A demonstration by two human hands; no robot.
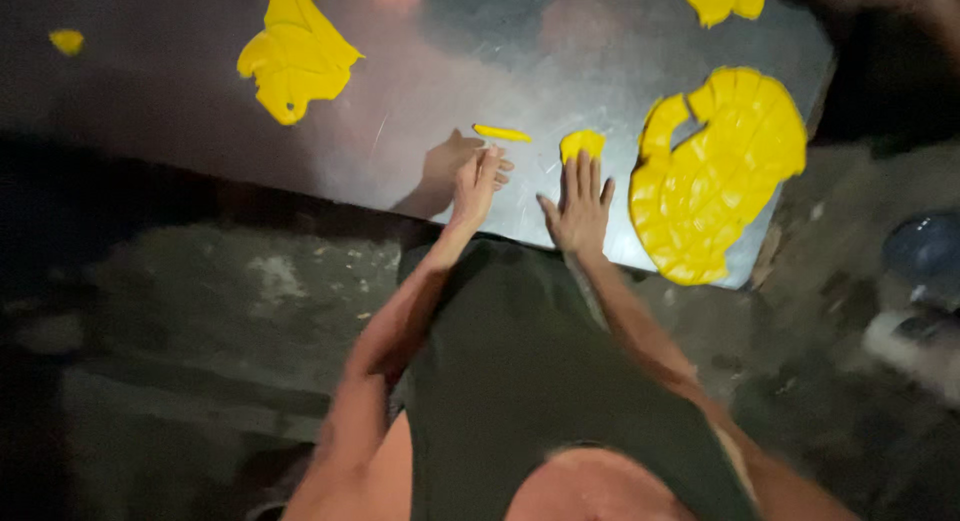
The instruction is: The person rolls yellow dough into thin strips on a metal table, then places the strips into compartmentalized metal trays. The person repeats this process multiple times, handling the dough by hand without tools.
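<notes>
Clearly, the person is working yellow dough on the metal sheet (420,111). Left of the small yellow lump (582,143), the left hand (478,181) is reaching, fingers loosely extended, toward a thin dough strip (502,133) — empty. The right hand (580,209) is pressing flat, fingers spread, just below the lump — even pressure seems wise.

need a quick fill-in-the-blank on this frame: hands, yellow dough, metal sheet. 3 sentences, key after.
1. The right hand lies flat with its fingertips at a small ____ lump.
2. The left hand is just below a thin yellow ____.
3. Both hands rest on a shiny ____ sheet, with the big ridged disc to the right.

Missing words: yellow; strip; metal
</notes>
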